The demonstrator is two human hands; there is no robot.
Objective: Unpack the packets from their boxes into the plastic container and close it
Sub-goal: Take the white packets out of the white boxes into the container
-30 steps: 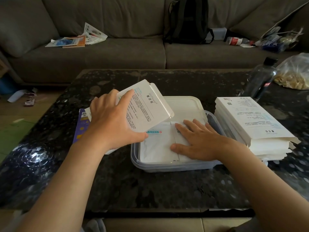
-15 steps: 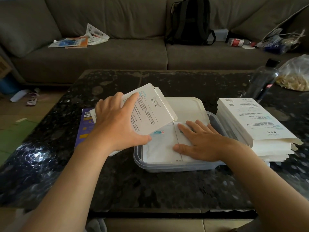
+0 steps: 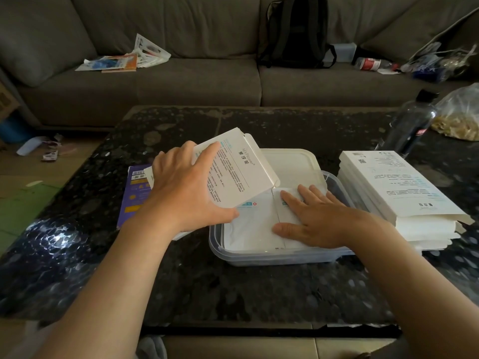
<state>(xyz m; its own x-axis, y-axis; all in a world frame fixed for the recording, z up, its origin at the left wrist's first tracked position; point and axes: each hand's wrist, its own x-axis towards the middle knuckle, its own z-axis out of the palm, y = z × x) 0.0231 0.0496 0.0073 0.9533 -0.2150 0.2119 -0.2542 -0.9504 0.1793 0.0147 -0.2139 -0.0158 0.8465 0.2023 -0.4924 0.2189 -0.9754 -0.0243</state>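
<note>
Dark speckled bench point(image 3: 259, 294), sofa point(image 3: 181, 81) behind. Item: white box point(image 3: 238, 172), thin card, likely light, stiff yet crushable; tilted over the plastic container point(image 3: 272, 257), left hand point(image 3: 186, 193) fingers clamped across its face, thumb under its lower edge. Packets point(image 3: 248, 226): flat, soft, probably slippery; lying in the container, right hand point(image 3: 318, 216) fingers straight, spread, pressing them flat. Best hold: the box by its long edges

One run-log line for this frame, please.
left hand: grips white box tilted over container | right hand: flat on packets | lid: off
</note>
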